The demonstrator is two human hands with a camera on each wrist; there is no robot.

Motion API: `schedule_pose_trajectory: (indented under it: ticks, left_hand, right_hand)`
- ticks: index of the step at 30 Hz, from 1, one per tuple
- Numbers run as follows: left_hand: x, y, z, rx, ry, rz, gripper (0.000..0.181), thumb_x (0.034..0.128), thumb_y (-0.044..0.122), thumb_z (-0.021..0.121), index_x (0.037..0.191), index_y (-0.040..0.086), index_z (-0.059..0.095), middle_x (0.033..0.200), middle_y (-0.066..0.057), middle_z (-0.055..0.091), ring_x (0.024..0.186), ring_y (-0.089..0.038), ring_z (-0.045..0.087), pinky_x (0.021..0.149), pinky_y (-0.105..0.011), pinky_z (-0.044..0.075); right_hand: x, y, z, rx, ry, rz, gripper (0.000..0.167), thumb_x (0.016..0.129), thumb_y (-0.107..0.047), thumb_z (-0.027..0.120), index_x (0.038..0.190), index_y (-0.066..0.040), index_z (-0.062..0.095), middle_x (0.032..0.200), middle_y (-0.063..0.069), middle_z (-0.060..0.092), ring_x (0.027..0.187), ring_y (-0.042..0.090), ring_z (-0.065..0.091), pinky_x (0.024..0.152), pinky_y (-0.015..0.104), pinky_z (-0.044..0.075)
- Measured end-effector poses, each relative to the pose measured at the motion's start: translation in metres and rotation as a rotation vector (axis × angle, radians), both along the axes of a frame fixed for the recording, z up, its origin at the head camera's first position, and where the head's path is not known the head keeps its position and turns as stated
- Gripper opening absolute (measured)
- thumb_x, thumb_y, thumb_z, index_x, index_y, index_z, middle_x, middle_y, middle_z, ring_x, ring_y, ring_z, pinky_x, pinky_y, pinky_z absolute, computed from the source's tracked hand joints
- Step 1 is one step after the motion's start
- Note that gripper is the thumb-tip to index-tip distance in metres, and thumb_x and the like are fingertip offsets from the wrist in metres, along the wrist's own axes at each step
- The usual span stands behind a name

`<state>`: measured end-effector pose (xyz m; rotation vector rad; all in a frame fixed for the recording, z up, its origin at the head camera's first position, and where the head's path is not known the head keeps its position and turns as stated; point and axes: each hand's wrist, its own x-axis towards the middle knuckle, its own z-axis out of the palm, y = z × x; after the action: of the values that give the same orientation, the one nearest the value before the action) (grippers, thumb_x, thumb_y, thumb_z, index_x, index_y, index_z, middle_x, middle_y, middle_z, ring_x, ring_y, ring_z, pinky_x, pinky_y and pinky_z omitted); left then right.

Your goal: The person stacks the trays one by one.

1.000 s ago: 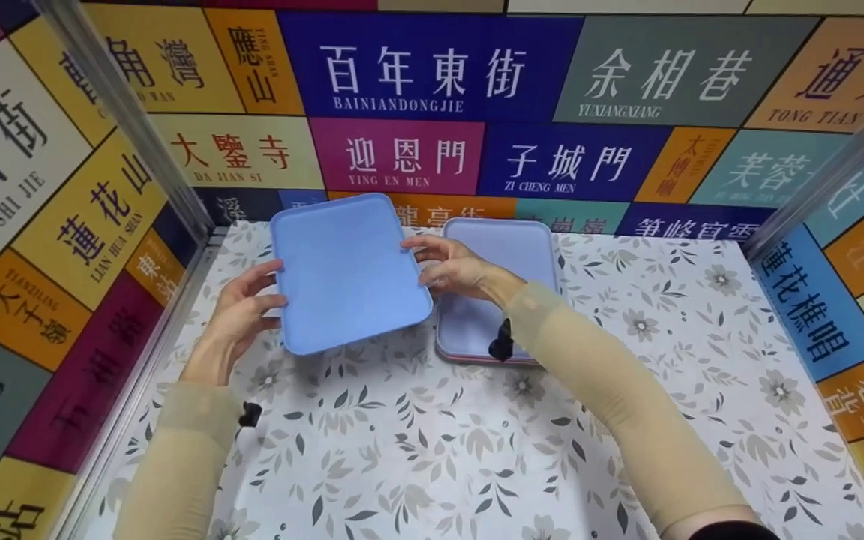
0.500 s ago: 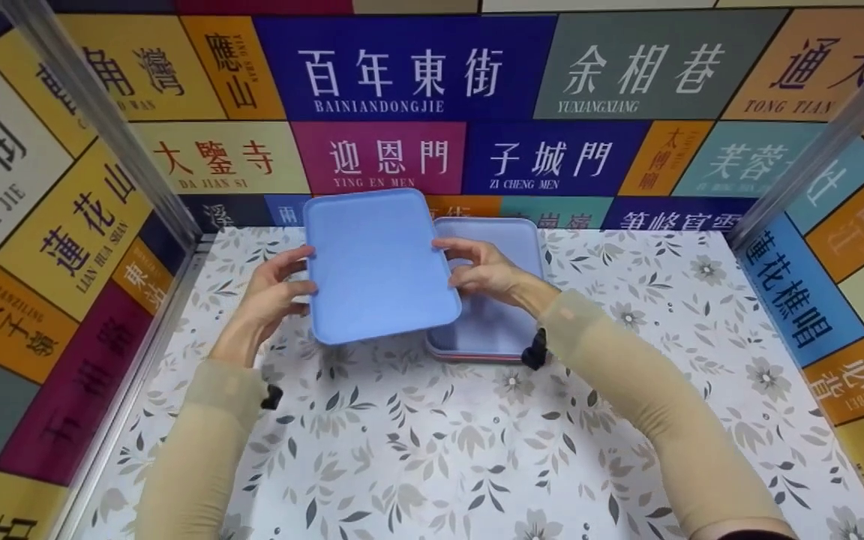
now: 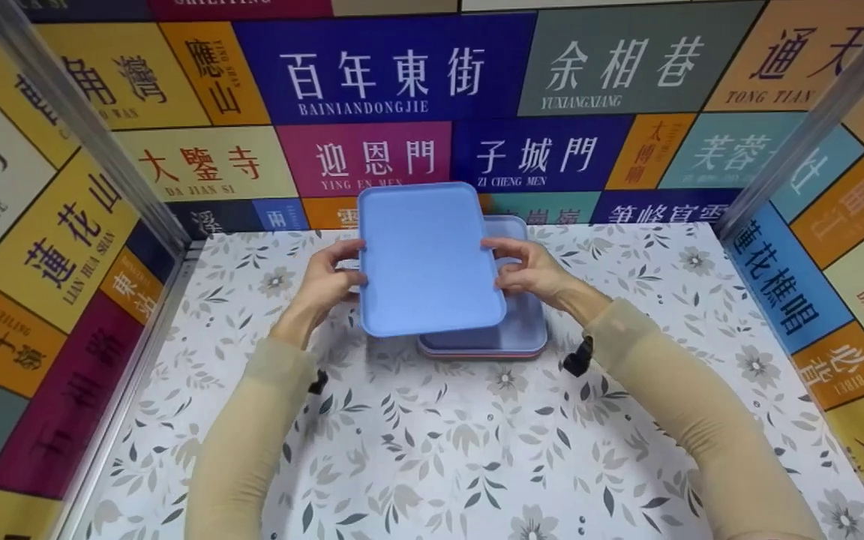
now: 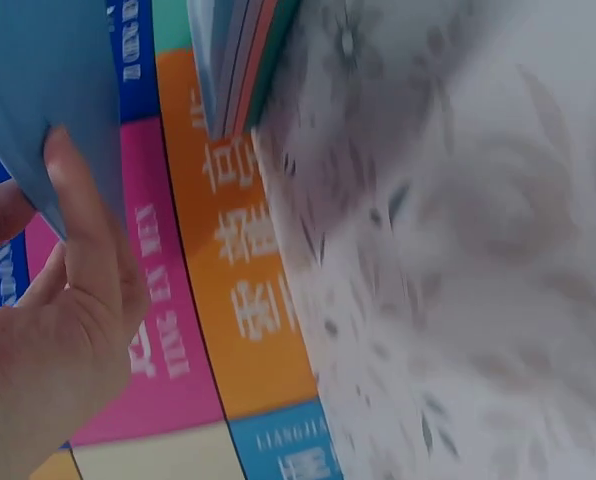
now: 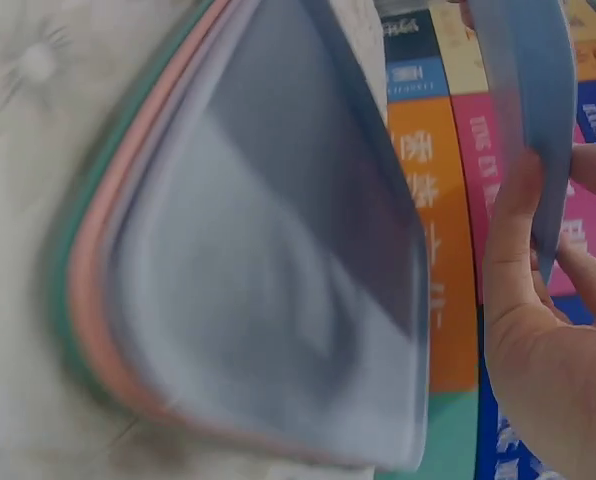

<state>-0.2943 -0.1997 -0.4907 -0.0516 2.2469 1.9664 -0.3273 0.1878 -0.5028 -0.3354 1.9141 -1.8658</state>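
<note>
A blue rectangular tray (image 3: 432,259) with a low rim is held up in the air between both hands. My left hand (image 3: 327,277) pinches its left edge, thumb and fingers on either side of the rim. At the opposite edge my right hand (image 3: 537,274) pinches it the same way. Below and behind it, slightly to the right, lies a stack of trays (image 3: 526,330) on the table, partly hidden by the held one. In the right wrist view the stack (image 5: 278,260) shows a pale lavender-blue top tray, with pink and green rims beneath.
A white cloth with grey leaves and flowers covers the table (image 3: 417,442). Panels printed with coloured name blocks (image 3: 372,75) rise at the back and both sides. Metal posts (image 3: 102,142) stand at the back corners.
Both hands have carried the blue tray to the right, from beside the stack to a place overlapping it in the head view. The tray looks straighter. The head view has shifted slightly.
</note>
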Motion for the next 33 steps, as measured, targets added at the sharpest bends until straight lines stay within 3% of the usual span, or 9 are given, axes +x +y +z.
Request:
schedule_pose_trajectory:
  ticks: [5, 11, 15, 20, 21, 22, 27, 28, 33]
  left_hand:
    - [-0.007, 0.026, -0.008, -0.012, 0.004, -0.011, 0.077, 0.0859, -0.012, 0.066, 0.160, 0.007, 0.061, 0.156, -0.022, 0.061, 0.109, -0.024, 0.071, 0.093, -0.052, 0.071]
    - [-0.012, 0.054, -0.022, -0.064, 0.009, -0.027, 0.077, 0.0825, -0.016, 0.063, 0.157, 0.003, 0.063, 0.154, -0.023, 0.061, 0.089, -0.018, 0.071, 0.079, -0.041, 0.073]
    - [-0.014, 0.069, -0.030, -0.187, 0.047, -0.022, 0.072, 0.0816, -0.016, 0.060, 0.151, 0.002, 0.068, 0.151, -0.021, 0.067, 0.086, -0.016, 0.072, 0.072, -0.033, 0.071]
    - [-0.019, 0.080, -0.039, -0.363, 0.111, 0.002, 0.064, 0.0794, -0.010, 0.062, 0.139, 0.007, 0.079, 0.139, -0.016, 0.079, 0.082, -0.018, 0.074, 0.074, -0.032, 0.069]
    - [-0.028, 0.078, -0.054, -0.387, 0.144, 0.002, 0.062, 0.0783, -0.008, 0.063, 0.135, 0.010, 0.081, 0.134, -0.013, 0.081, 0.082, -0.016, 0.073, 0.075, -0.030, 0.067]
    - [-0.029, 0.079, -0.056, -0.422, 0.159, 0.007, 0.060, 0.0781, -0.007, 0.063, 0.133, 0.011, 0.083, 0.131, -0.013, 0.082, 0.084, -0.017, 0.073, 0.079, -0.030, 0.066]
    - [-0.026, 0.084, -0.059, -0.580, 0.188, 0.023, 0.055, 0.0798, -0.003, 0.065, 0.128, 0.011, 0.085, 0.131, -0.013, 0.084, 0.107, -0.028, 0.075, 0.100, -0.039, 0.063]
    - [-0.017, 0.088, -0.047, -0.621, 0.167, 0.028, 0.055, 0.0812, -0.004, 0.064, 0.131, 0.009, 0.084, 0.135, -0.015, 0.082, 0.114, -0.032, 0.075, 0.106, -0.043, 0.062]
    - [-0.010, 0.088, -0.049, -0.730, 0.142, 0.026, 0.052, 0.0849, 0.003, 0.069, 0.133, 0.014, 0.084, 0.132, -0.014, 0.083, 0.112, -0.035, 0.074, 0.105, -0.048, 0.062]
  right_hand:
    - [0.007, 0.022, -0.011, 0.012, 0.021, -0.053, 0.082, 0.091, 0.017, 0.067, 0.168, 0.003, 0.045, 0.128, 0.004, 0.064, 0.082, 0.007, 0.073, 0.069, 0.020, 0.063]
    - [0.013, 0.042, -0.025, 0.079, 0.058, -0.128, 0.078, 0.089, 0.017, 0.071, 0.163, 0.005, 0.051, 0.119, -0.001, 0.069, 0.077, 0.004, 0.071, 0.068, 0.019, 0.063]
    - [0.017, 0.049, -0.033, 0.156, 0.072, -0.153, 0.080, 0.085, 0.019, 0.073, 0.162, 0.005, 0.053, 0.125, 0.009, 0.067, 0.076, 0.004, 0.071, 0.069, 0.021, 0.066]
    - [0.019, 0.051, -0.042, 0.247, 0.103, -0.194, 0.079, 0.082, 0.020, 0.068, 0.158, 0.006, 0.056, 0.136, 0.029, 0.061, 0.076, 0.005, 0.070, 0.070, 0.026, 0.068]
    - [0.019, 0.050, -0.043, 0.269, 0.116, -0.206, 0.077, 0.082, 0.019, 0.067, 0.157, 0.005, 0.058, 0.137, 0.031, 0.060, 0.075, 0.004, 0.069, 0.068, 0.024, 0.067]
    - [0.019, 0.050, -0.044, 0.290, 0.128, -0.217, 0.075, 0.082, 0.018, 0.067, 0.156, 0.005, 0.060, 0.139, 0.032, 0.061, 0.073, 0.004, 0.067, 0.067, 0.022, 0.065]
    - [0.018, 0.046, -0.048, 0.381, 0.169, -0.240, 0.069, 0.085, 0.011, 0.069, 0.153, 0.000, 0.065, 0.143, 0.029, 0.063, 0.072, 0.003, 0.060, 0.063, 0.020, 0.057]
    - [0.018, 0.045, -0.048, 0.389, 0.171, -0.236, 0.069, 0.086, 0.010, 0.070, 0.153, 0.000, 0.065, 0.144, 0.029, 0.062, 0.073, 0.003, 0.061, 0.064, 0.021, 0.059]
    - [0.022, 0.043, -0.050, 0.402, 0.179, -0.233, 0.068, 0.085, 0.011, 0.070, 0.153, 0.002, 0.065, 0.146, 0.030, 0.061, 0.072, 0.003, 0.063, 0.065, 0.027, 0.066]
